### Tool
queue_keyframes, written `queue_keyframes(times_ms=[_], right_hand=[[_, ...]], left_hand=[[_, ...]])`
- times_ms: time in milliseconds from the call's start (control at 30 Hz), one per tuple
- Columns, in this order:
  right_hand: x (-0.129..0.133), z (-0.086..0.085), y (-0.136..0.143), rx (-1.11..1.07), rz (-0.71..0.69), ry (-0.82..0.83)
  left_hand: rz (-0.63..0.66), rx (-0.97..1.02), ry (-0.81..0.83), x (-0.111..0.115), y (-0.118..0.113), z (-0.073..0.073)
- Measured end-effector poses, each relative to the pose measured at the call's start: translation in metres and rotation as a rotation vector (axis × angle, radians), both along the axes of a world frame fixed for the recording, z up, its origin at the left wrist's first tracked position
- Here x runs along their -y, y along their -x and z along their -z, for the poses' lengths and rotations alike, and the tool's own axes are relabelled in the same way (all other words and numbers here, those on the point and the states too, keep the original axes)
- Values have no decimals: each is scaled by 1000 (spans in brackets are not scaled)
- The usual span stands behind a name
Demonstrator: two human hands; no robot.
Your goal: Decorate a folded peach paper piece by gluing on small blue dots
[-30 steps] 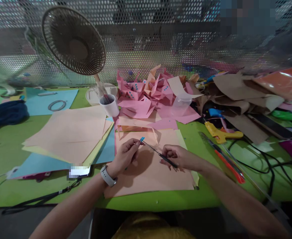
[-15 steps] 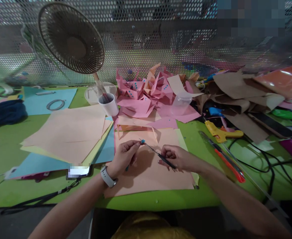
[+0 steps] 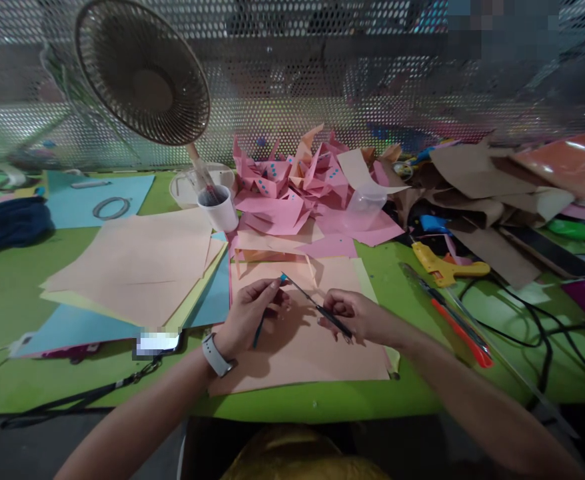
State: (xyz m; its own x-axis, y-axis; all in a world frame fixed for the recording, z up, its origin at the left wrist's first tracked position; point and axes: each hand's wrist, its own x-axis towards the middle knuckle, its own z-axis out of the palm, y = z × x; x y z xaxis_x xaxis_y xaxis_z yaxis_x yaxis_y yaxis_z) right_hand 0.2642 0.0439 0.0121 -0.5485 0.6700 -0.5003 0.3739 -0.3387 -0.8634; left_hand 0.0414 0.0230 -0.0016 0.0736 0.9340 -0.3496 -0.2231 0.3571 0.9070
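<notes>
Between the thumb and index finger of my left hand [image 3: 252, 310] is a narrow strip of blue paper [image 3: 258, 331]; its tip shows above the fingertips and its tail hangs below the palm. My right hand [image 3: 347, 313] grips dark-handled scissors [image 3: 335, 321], whose thin blades point up and left to the blue tip. Whether the blades are parted is too small to tell. Both hands are above a peach paper sheet [image 3: 302, 363] on the green table [image 3: 272, 408].
Left are stacked peach sheets [image 3: 137, 260] and a phone [image 3: 157, 343]. A white cup [image 3: 218, 210], a fan [image 3: 145, 80] and folded pink papers [image 3: 272, 177] stand behind. To the right lie a yellow glue gun [image 3: 442, 267], an orange-handled tool [image 3: 460, 331] and black cables [image 3: 540, 333].
The blue tip at my left fingertips has shifted slightly up, and more of the strip's tail shows below my left palm. The scissors have moved only slightly.
</notes>
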Motion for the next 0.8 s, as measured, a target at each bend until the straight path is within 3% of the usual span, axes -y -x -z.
queue_keyframes(times_ms=[433,800], right_hand=[[0,5,-3,19,-31,-18],[-1,4,-5,19,-43,-21]], left_hand=[[0,181,52,0,0,-1],[60,93,19,1,3,2]])
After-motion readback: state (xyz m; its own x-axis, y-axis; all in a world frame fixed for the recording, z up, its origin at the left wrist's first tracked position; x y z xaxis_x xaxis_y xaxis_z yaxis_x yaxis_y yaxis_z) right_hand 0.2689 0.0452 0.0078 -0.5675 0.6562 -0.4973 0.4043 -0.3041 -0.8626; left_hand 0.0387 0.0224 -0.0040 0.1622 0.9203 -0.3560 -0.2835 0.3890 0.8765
